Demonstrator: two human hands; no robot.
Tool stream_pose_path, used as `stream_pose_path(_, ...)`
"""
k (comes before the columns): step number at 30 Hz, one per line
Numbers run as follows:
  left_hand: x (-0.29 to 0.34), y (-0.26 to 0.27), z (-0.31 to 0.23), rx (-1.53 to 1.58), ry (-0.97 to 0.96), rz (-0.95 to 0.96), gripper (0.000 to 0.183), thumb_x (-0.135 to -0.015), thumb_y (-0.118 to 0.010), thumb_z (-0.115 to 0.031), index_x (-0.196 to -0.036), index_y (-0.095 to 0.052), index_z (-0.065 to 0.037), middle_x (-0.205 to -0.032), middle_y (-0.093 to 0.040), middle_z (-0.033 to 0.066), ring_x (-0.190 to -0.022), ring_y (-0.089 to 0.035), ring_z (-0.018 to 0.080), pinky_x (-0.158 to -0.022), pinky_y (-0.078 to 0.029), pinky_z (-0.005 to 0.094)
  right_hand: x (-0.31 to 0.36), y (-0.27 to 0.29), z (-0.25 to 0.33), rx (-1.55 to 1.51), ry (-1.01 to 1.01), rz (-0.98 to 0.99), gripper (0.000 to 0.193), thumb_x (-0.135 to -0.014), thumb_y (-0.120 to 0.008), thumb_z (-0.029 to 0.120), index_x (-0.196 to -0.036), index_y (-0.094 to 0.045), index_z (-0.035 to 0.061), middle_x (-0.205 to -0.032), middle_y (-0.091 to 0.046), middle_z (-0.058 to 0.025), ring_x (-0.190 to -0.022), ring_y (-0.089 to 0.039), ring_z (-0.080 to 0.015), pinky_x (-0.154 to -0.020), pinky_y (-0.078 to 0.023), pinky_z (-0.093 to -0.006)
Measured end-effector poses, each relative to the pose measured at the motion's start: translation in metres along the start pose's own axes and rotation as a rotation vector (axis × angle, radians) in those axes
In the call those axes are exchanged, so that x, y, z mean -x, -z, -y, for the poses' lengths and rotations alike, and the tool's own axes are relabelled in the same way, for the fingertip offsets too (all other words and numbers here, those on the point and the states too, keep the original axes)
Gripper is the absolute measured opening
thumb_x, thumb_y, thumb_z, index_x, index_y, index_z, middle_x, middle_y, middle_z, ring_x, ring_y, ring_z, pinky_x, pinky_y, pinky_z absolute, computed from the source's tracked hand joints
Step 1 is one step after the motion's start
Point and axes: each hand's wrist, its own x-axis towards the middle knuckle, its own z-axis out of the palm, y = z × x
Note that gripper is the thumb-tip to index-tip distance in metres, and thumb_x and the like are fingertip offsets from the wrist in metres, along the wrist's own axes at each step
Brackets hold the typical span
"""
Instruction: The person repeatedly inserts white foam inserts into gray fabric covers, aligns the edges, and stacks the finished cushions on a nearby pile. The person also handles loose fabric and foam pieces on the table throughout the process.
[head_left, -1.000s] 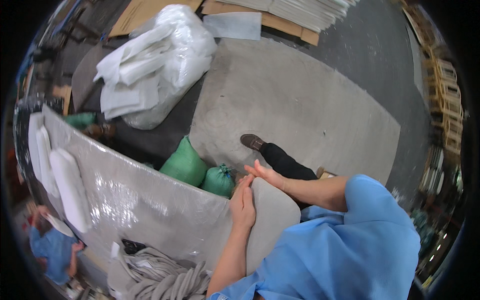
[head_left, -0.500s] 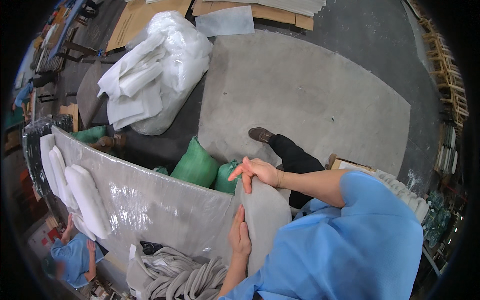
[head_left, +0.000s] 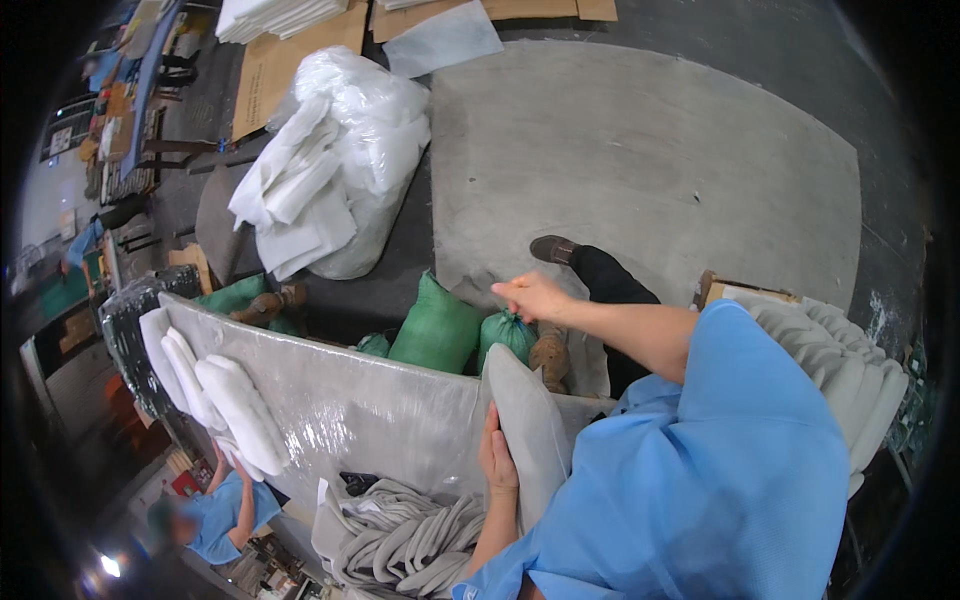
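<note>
A light grey, fabric-covered cushion piece (head_left: pixel 532 440) with a rounded end stands tilted at the right end of the wrapped table, close against my body. My left hand (head_left: pixel 499 462) holds it by its left side, palm against the fabric and fingers along the edge. Above the cushion and apart from it is my right hand (head_left: pixel 537 300), its fingers stretched to the left with nothing in them. Beside my left forearm lies a heap of grey fabric covers (head_left: pixel 405 535).
The plastic-wrapped table (head_left: pixel 350 405) carries several white foam pads (head_left: pixel 240 415) at its left. Green sacks (head_left: pixel 437 325) sit behind it. A bag of white padding (head_left: pixel 375 120) stands on the floor. Grey pieces (head_left: pixel 835 360) are stacked at right. A co-worker (head_left: pixel 215 515) handles the pads.
My right hand has come off the cushion's top end and risen clear of it. The cushion is tilted more on edge, my left hand still against it. The whole view has shifted slightly.
</note>
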Motion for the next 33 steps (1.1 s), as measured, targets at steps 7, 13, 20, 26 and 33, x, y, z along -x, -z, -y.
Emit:
stream_pose_path(7,0.012,-0.001,0.003,-0.155,0.076,-0.08,0.05,-0.111,-0.047,-0.026,-0.151,-0.053,0.004,-0.152,-0.058,0.0214,-0.142,-0.053,0.0307,-0.12,-0.038,0.0392,0.107,0.038,0.089,1.001,0.824,0.492,0.089,-0.075,-0.083,0.007,-0.155,-0.05,0.0241,-0.157,-0.046,-0.0137,-0.148,-0.041,-0.0417,-0.111,-0.042,-0.0552)
stream_pose_path(13,0.086,0.04,-0.02,-0.539,0.355,-0.298,0.043,-0.107,-0.055,-0.03,-0.139,-0.064,-0.001,-0.137,-0.066,0.025,-0.128,-0.062,0.0404,-0.11,-0.047,0.044,0.19,-0.009,0.134,1.335,1.178,0.971,0.065,-0.08,-0.075,0.013,-0.143,-0.061,0.0203,-0.151,-0.054,-0.0075,-0.146,-0.043,-0.038,-0.114,-0.034,-0.0639)
stream_pose_path(20,0.223,0.016,-0.013,-0.389,0.805,-0.752,0.047,-0.107,-0.052,-0.038,-0.133,-0.068,-0.002,-0.132,-0.069,0.0239,-0.125,-0.063,0.0424,-0.107,-0.048,0.0471,0.224,-0.075,0.127,1.534,1.438,0.839,0.048,-0.089,-0.062,0.018,-0.137,-0.061,0.011,-0.135,-0.06,-0.0145,-0.13,-0.055,-0.0361,-0.112,-0.036,-0.0621)
stream_pose_path(26,0.231,-0.012,-0.034,0.139,0.388,-1.301,0.044,-0.112,-0.051,-0.035,-0.134,-0.065,0.0,-0.127,-0.071,0.0185,-0.12,-0.067,0.0338,-0.103,-0.05,0.0414,0.234,-0.126,0.099,1.619,1.243,1.132,0.067,-0.08,-0.075,0.014,-0.144,-0.055,0.0087,-0.135,-0.063,-0.0176,-0.122,-0.062,-0.0382,-0.102,-0.046,-0.0496)
stream_pose_path(33,0.238,-0.036,-0.032,0.862,-0.128,-1.403,0.052,-0.112,-0.055,-0.036,-0.151,-0.049,-0.002,-0.143,-0.059,0.0131,-0.12,-0.065,0.0261,-0.098,-0.052,0.039,0.24,-0.113,0.162,1.172,0.996,0.865,0.055,-0.077,-0.083,0.012,-0.13,-0.067,0.0071,-0.113,-0.074,-0.0182,-0.108,-0.071,-0.0377,-0.092,-0.055,-0.0461)
